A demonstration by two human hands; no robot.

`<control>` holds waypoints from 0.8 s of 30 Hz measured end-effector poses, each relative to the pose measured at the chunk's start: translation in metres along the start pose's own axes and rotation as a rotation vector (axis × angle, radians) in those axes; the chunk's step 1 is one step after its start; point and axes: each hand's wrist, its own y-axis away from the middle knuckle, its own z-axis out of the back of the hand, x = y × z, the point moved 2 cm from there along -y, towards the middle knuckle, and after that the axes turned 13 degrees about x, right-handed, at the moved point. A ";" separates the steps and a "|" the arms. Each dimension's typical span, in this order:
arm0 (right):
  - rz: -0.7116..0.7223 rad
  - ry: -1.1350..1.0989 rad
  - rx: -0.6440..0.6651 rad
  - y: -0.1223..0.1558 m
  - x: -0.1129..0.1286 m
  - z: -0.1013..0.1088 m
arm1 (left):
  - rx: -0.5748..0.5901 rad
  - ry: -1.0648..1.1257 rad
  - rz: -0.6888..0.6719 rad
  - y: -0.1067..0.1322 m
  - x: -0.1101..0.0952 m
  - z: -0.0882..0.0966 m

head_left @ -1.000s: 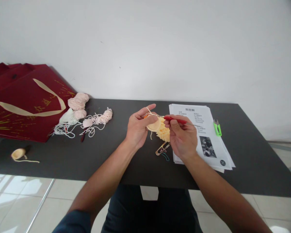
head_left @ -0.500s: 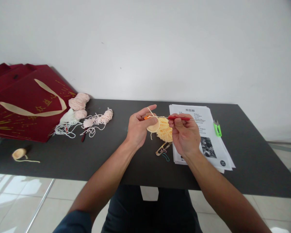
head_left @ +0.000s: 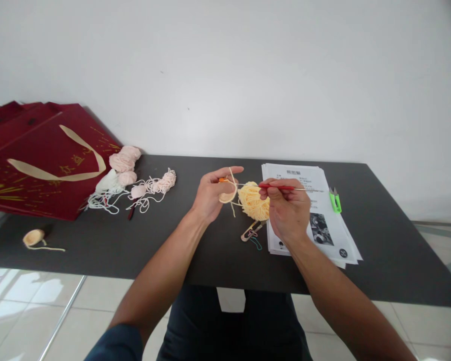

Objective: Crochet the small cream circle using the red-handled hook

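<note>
Left sleeve (head_left: 116,343): dark blue cloth, short, hem ending near the elbow. Trousers (head_left: 195,326): dark navy, near black mid-lap, faint creases at thighs; seen below the near edge of the desk (head_left: 225,268). Left hand (head_left: 211,196), right hand (head_left: 291,213): bare. Left forearm (head_left: 169,260), right forearm (head_left: 336,286): bare, slimmer at wrists.

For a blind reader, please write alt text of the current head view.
A person's left grip holds a yellow crocheted piece, and the right grip a red-handled hook pointed at it. On the dark table are a yellow yarn ball, printed sheets, green snips and, at left, a red bag.
</note>
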 end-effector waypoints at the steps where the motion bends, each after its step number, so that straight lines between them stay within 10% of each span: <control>1: -0.007 -0.005 0.013 0.000 0.000 0.000 | 0.021 0.005 0.010 -0.001 0.000 0.001; 13: -0.282 -0.307 0.052 -0.005 -0.005 0.001 | 0.127 0.166 0.072 -0.005 0.003 0.005; 24: -0.408 -0.476 -0.123 -0.004 -0.020 0.003 | -0.077 -0.188 -0.062 -0.005 0.013 0.000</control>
